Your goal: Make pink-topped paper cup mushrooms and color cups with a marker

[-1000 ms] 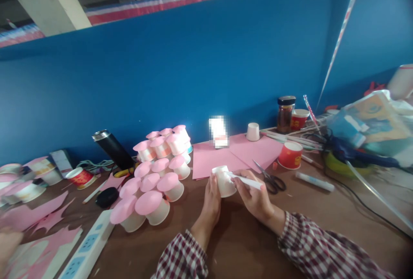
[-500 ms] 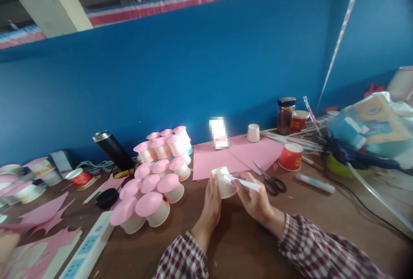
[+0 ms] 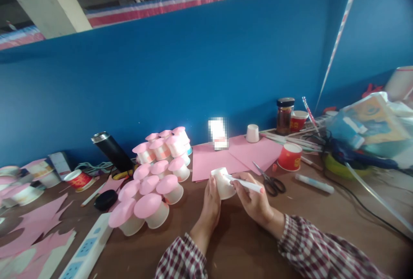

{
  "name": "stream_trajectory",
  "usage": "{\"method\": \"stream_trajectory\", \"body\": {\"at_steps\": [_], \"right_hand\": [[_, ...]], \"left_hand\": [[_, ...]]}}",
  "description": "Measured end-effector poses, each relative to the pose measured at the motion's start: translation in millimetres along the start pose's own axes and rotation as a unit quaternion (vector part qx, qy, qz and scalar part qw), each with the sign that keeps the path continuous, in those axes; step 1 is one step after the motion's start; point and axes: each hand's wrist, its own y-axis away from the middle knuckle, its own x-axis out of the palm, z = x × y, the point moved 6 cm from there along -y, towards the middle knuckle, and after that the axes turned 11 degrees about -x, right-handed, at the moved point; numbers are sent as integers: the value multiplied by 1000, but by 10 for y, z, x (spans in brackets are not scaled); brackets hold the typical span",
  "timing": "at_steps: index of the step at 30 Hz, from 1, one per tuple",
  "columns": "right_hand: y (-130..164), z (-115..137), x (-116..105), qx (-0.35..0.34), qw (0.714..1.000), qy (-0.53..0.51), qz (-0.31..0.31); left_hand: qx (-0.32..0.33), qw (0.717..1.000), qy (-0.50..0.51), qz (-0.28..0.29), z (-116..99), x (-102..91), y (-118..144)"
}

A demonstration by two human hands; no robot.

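Note:
A white paper cup [image 3: 224, 186] stands tilted in front of me, its base end up. My left hand [image 3: 211, 199] is closed around the cup's left side. In my right hand [image 3: 254, 199] is a white marker [image 3: 247, 183] with a reddish rear end, and its tip meets the cup's right side. Just beyond lie sheets of pink paper [image 3: 209, 160]. To the right of my right hand rest black-handled scissors [image 3: 271, 182]. A group of paper cups topped with pink paper discs [image 3: 148, 206] stands to the left.
A power strip [image 3: 85, 246] and pink paper scraps [image 3: 41, 223] lie at left, near a black flask [image 3: 111, 150]. On the right are a red paper cup [image 3: 289, 157], another marker [image 3: 314, 183], a glue gun [image 3: 358, 158] with its cable, and a lidded jar [image 3: 285, 118]. A blue partition [image 3: 206, 64] rises behind.
Another person's hand at the far left edge has gone out of view, and the pink scraps there lie lower. My hands, the cup and the marker stay nearly still.

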Motion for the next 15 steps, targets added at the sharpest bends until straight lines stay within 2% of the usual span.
{"method": "stream_trajectory", "body": {"at_steps": [7,11,15], "right_hand": [[-4,-38,-11,4,1000,7,-3],[-8,-38,-9,7,1000,2,1],[-5,-34,-7,4,1000,-1,3]], "left_hand": [[-59,998,35,8,-67,58,1],[-21,999,26,-6,-68,63,28],[22,1000,5,4,-4,28,41]]}}
